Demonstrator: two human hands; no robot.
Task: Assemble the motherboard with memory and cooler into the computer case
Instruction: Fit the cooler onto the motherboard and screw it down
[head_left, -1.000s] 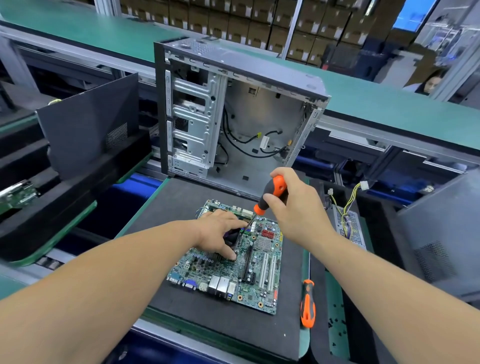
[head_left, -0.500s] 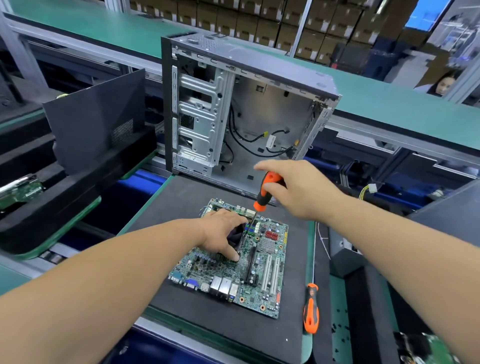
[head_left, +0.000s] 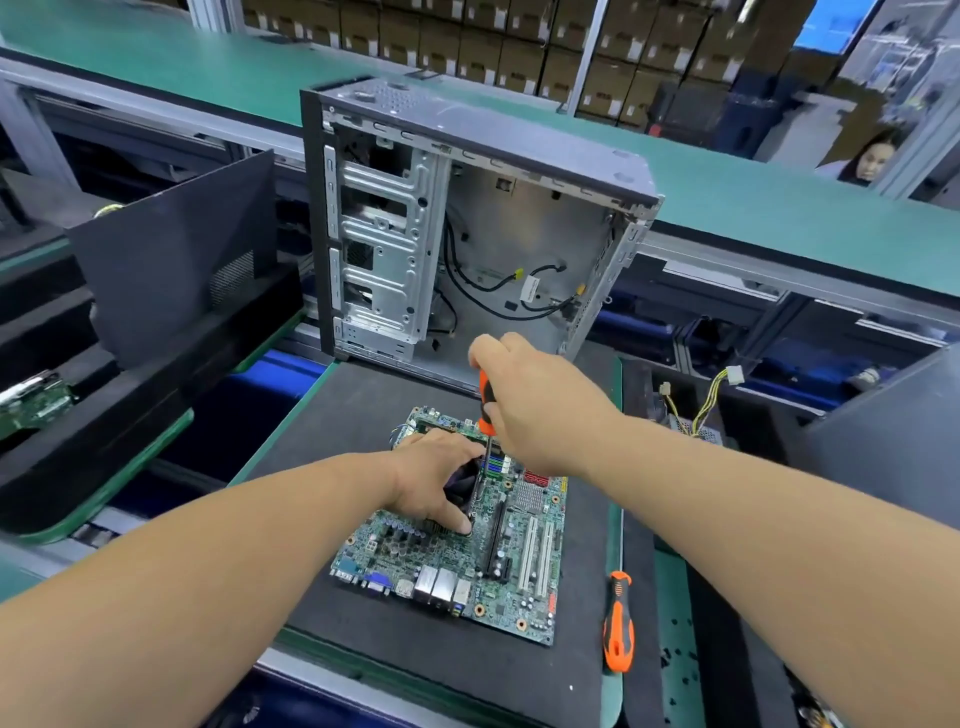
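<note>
A green motherboard (head_left: 511, 566) lies flat on a black foam pad (head_left: 363, 639). My left hand (head_left: 434, 483) rests on the black cooler (head_left: 465, 480) near the board's far left, fingers curled over it. My right hand (head_left: 540, 405) grips an orange-and-black screwdriver (head_left: 484, 400) held upright, its tip down at the cooler's right edge. The open computer case (head_left: 488, 249) stands behind the board, with black cables loose inside. Most of the cooler is hidden under my left hand.
A second orange screwdriver (head_left: 618, 621) lies on the pad's right edge. A black side panel (head_left: 176, 270) leans at the left. A power supply with yellow wires (head_left: 701, 410) sits at the right. Small black screws (head_left: 680, 654) are scattered at the lower right. A person (head_left: 867, 158) sits beyond the green conveyor (head_left: 779, 208).
My right hand has turned over the screwdriver and brought it from tilted to nearly upright above the cooler. My left hand has stayed on the cooler. The camera has shifted slightly.
</note>
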